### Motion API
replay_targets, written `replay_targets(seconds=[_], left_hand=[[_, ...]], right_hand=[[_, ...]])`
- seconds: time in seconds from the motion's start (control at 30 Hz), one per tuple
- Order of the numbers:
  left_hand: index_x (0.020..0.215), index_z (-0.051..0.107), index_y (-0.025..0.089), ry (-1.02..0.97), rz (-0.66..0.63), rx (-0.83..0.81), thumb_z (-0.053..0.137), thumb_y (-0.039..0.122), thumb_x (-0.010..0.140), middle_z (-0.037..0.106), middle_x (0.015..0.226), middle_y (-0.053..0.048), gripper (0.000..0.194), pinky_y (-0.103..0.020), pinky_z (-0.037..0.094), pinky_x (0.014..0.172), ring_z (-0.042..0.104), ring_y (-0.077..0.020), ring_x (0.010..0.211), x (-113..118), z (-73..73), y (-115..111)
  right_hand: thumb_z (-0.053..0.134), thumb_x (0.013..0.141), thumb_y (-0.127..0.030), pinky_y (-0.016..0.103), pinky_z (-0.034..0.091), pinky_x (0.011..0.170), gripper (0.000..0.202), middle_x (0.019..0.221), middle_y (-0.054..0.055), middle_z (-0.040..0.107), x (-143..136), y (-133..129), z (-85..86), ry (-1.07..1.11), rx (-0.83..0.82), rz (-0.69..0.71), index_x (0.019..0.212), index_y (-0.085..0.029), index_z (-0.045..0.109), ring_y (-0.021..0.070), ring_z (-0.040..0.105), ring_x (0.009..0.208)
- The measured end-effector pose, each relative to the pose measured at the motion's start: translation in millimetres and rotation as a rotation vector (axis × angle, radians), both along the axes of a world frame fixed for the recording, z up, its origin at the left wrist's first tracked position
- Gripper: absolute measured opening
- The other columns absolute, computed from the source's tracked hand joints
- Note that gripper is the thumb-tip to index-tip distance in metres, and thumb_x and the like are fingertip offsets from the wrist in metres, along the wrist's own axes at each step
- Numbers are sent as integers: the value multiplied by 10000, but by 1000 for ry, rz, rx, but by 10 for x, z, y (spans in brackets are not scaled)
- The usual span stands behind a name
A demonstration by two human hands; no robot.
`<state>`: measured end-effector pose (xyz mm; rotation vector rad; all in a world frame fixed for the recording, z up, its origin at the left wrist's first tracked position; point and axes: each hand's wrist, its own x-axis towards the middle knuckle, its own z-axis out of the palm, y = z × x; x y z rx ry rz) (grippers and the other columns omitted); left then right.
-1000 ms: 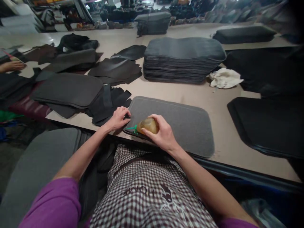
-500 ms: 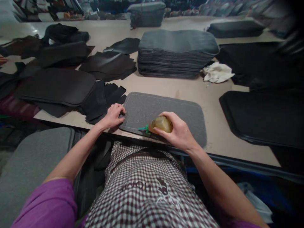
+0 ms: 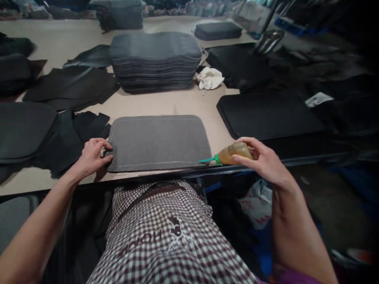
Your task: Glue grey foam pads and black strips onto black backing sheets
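We observed the right hand (image 3: 262, 159), fingers closed around the amber bottle (image 3: 235, 153), green nozzle (image 3: 209, 159) at the grey panel (image 3: 158, 142); left fingers (image 3: 107, 147) curled at its opposite end.

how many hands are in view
2: the left hand at the left edge of the grey panel, and the right hand around the amber bottle. The dark background could hide others.

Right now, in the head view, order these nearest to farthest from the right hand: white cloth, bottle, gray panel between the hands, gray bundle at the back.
1. Bottle, in the right hand's grip
2. Gray panel, just left
3. White cloth, farther back, left
4. Gray bundle, far back left
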<state>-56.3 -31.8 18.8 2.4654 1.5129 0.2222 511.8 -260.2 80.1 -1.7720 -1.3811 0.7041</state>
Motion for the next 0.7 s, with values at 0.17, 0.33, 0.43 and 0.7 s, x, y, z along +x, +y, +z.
replay_targets(seconds=[0.17, 0.33, 0.43, 0.7], left_hand=[[1069, 623, 201, 47, -54, 32, 545, 433, 920, 595, 1275, -106, 287, -453, 368, 1138, 467, -275, 1283, 2, 105, -12], [1121, 606, 223, -93, -143, 158, 459, 415, 1015, 602, 1295, -95, 264, -451, 374, 1155, 519, -255, 1283, 484, 281, -99], [1274, 586, 235, -127, -270, 138, 486, 497, 1022, 589, 1317, -106, 376, -446, 419, 1131, 532, -277, 1272, 901, 268, -161], [1300, 631, 246, -7, -290, 59, 482, 539, 1020, 594, 1262, -118, 432, -484, 498, 1029, 538, -316, 1185, 1177, 10, -159]], right_hand=[[941, 675, -450, 353, 575, 681, 545, 1068, 117, 740, 497, -312, -111, 67, 36, -273, 1138, -254, 730, 262, 711, 872], [907, 692, -492, 279, 518, 514, 596, 1038, 87, 715, 393, -186, -254, 140, 224, -439, 1179, -226, 690, 194, 643, 719], [873, 714, -529, 267, 501, 477, 610, 1012, 61, 699, 189, 91, -414, 185, 309, -475, 1194, -224, 653, 180, 620, 675], [831, 757, -544, 340, 592, 709, 595, 1094, 70, 700, 218, 297, -689, 18, 288, -455, 1216, -218, 639, 231, 680, 870]])
